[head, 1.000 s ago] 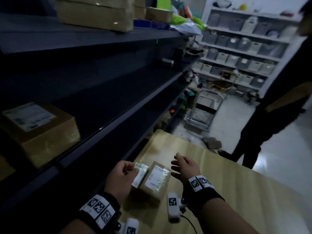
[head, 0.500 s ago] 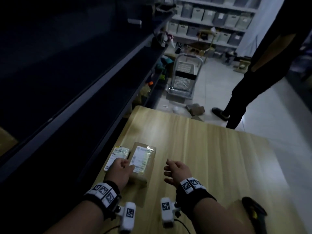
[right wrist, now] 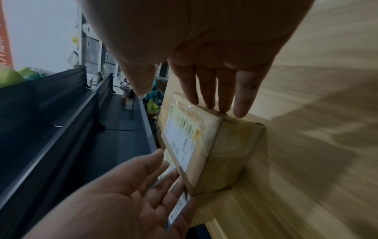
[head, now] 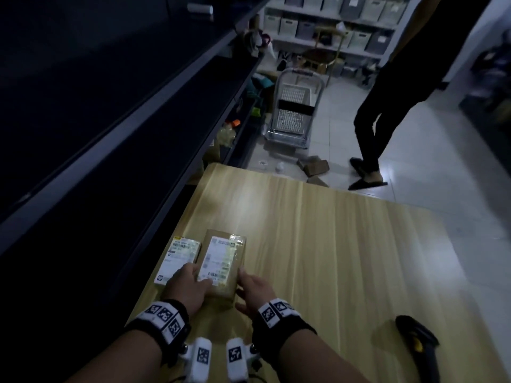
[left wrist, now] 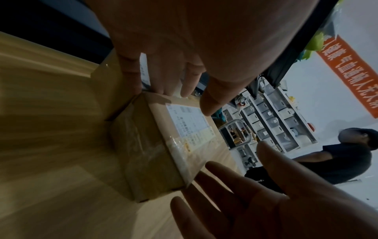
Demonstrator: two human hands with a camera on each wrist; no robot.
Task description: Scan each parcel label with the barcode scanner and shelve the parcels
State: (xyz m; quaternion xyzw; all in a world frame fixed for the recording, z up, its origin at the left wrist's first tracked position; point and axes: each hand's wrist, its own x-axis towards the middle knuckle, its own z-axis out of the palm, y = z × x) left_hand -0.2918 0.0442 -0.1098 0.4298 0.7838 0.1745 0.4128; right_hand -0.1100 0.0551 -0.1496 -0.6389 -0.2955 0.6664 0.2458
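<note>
Head view: brown parcel [head: 224,261] between left grip [head: 185,286] and right grip [head: 255,291], fingers straight against its sides.

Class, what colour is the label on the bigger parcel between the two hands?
White, with dark print, on the brown parcel; clearest in the head view.

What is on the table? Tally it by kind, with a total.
Brown parcel: 1
White parcel: 1
Scanner: 1
Total: 3 on the table
</note>
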